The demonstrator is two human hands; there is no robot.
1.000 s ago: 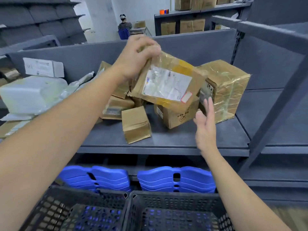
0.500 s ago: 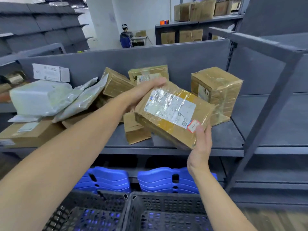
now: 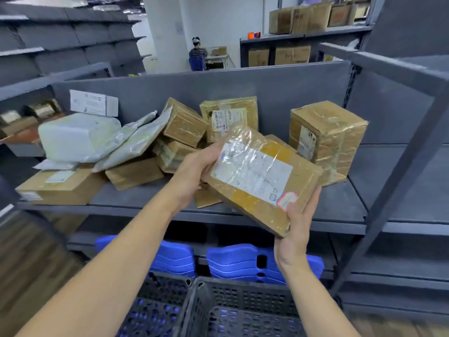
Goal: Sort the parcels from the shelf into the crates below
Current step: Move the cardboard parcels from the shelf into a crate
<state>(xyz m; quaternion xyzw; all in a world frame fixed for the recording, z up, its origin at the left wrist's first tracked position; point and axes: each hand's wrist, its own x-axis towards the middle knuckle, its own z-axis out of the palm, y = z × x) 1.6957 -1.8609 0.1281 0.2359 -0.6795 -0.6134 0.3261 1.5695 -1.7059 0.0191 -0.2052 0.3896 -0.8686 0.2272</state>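
Between both hands, out past the shelf's front edge: a flat brown parcel (image 3: 262,181), tape-wrapped and tilted, label face toward the camera. At its upper-left end the left hand (image 3: 194,173) grips it, fingers curled round the edge. At the lower-right corner the right hand (image 3: 298,222) clasps it, thumb on the face beside a red-bordered sticker (image 3: 288,199), fingers up the side. The parcel is clear of the shelf (image 3: 340,198) and not yet lowered toward either crate.

Step in hand, as judged: read the label, choose the crate. To do it well:
- Tilt the face toward the eyes and off the glare; glossy tape over the white label (image 3: 252,173) wrinkles and shines.
- Hold the thumb off the sticker.
- Support it two-handed until the crate is chosen, then lower it flat rather than drop it.

Directly below sit two dark perforated crates, the left crate (image 3: 160,288) and the right crate (image 3: 243,295), touching at their rims.

Writing: the label shows print blocks, none legible; the sticker text is too small to tell. At the shelf back a boxed parcel (image 3: 228,117) carries a barcode-type label, unreadable. Just right of the held parcel stands a tall taped box (image 3: 328,139); grey mailers (image 3: 136,139) lie to the left.
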